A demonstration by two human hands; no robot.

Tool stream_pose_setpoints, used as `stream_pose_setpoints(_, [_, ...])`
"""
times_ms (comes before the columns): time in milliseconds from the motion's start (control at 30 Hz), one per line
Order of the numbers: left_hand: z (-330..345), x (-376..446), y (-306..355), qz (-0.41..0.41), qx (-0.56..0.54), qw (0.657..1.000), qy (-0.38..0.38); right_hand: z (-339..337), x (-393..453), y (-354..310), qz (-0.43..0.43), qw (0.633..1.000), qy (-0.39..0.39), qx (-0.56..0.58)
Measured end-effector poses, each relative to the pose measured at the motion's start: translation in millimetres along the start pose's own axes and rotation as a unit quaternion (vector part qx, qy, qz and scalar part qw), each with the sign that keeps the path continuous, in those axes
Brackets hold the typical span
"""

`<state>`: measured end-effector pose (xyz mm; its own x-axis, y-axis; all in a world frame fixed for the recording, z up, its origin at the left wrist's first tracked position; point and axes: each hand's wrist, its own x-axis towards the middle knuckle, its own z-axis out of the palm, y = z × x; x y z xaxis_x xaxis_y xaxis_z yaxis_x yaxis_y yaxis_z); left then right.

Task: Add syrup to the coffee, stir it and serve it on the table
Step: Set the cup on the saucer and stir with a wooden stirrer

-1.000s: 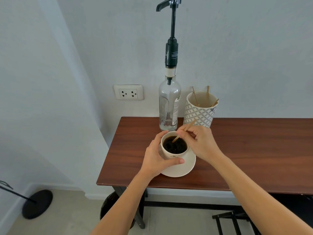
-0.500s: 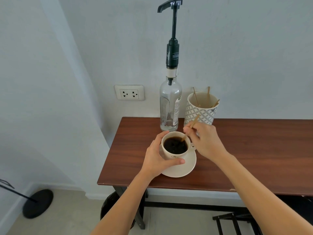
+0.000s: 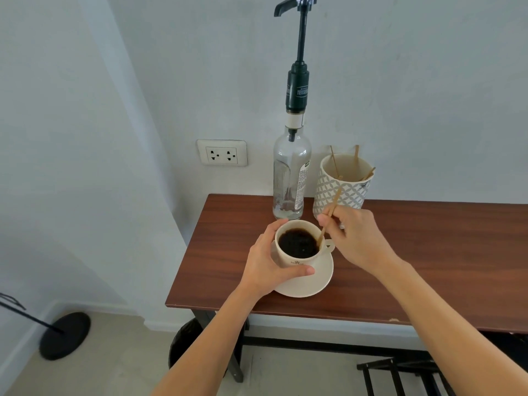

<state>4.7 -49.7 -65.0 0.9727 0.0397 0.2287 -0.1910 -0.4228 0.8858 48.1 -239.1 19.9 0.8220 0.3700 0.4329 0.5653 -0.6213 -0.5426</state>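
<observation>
A cream cup of black coffee (image 3: 297, 243) stands on a cream saucer (image 3: 317, 284) near the left end of a brown wooden table (image 3: 428, 267). My left hand (image 3: 265, 264) wraps around the cup's left side. My right hand (image 3: 357, 238) pinches a thin wooden stir stick (image 3: 328, 217), whose lower end dips into the coffee at the cup's right rim. Behind the cup, a clear glass syrup bottle (image 3: 290, 178) with a tall dark pump stands against the wall.
A patterned white holder (image 3: 341, 185) with a few more stir sticks stands right of the bottle. A wall socket (image 3: 222, 152) is at the left. Below are a black bin (image 3: 185, 344), a round black stand base (image 3: 64, 335) and a dark rack (image 3: 405, 375).
My right hand has carried the stick from the cup's middle to its right rim and tilted it more upright. The left hand stays on the cup.
</observation>
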Motion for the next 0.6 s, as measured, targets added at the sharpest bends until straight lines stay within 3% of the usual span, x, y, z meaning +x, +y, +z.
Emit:
stream_pose_setpoints(100, [-0.1, 0.2, -2.4, -0.01, -0.003, 1.0, -0.004, 8.0, -3.8, -10.5, 0.024, 0.994, -0.069, 0.078])
stream_pose_setpoints(200, [0.1, 0.6, -3.9, -0.011, -0.002, 1.0, -0.007, 21.7, -2.4, -12.9, 0.024, 0.992, -0.028, 0.118])
stream_pose_setpoints(333, [0.3, 0.5, -1.5, -0.003, 0.003, 1.0, -0.002, 14.8, 2.0, -3.1, -0.021, 0.999, 0.04, 0.016])
stream_pose_setpoints(400, [-0.1, 0.5, -0.1, -0.001, 0.006, 1.0, -0.002, 5.7, -0.6, -3.1, -0.013, 1.0, 0.019, -0.002])
stream_pose_setpoints(500, [0.0, 0.7, -2.5, -0.004, 0.001, 1.0, -0.002, 9.1, -5.3, -9.4, 0.034, 0.997, -0.042, 0.061])
stream_pose_setpoints(600, [0.1, 0.3, -3.8, 0.006, 0.0, 1.0, -0.003, 24.3, -6.0, -12.3, 0.041, 0.995, -0.004, 0.088])
